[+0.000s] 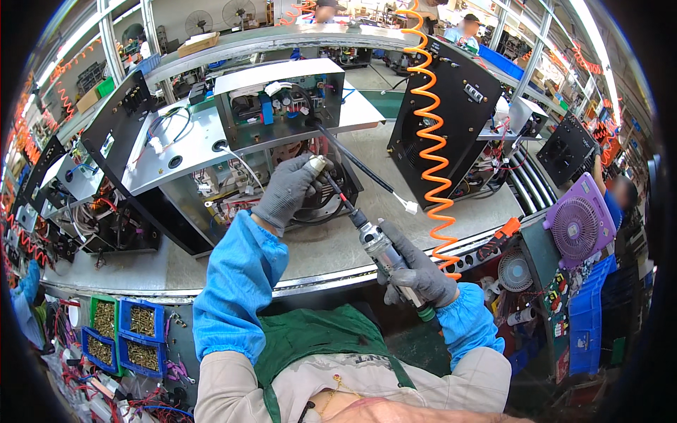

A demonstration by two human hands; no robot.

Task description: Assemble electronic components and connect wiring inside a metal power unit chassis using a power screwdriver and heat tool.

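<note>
My left hand point(288, 189), in a grey glove, pinches a small pale roundish piece point(317, 163) in front of an open metal equipment chassis point(278, 76). What the piece is, I cannot make out. My right hand point(421, 271), also gloved, is wrapped round a silver pneumatic screwdriver point(379, 244). Its long bit slants up and left, with the tip close to my left fingers; whether they touch is unclear. A black cable point(363, 169) with a white plug point(410, 207) hangs from the chassis past the bit. Wiring and a round fan guard show partly behind my left hand.
An orange coiled air hose point(431, 134) hangs right of centre, before a black panelled unit point(444, 106). Blue bins of brass screws point(141, 321) stand lower left. At right are a purple fan point(580, 220) and an orange-handled tool point(499, 238). Other people work farther off.
</note>
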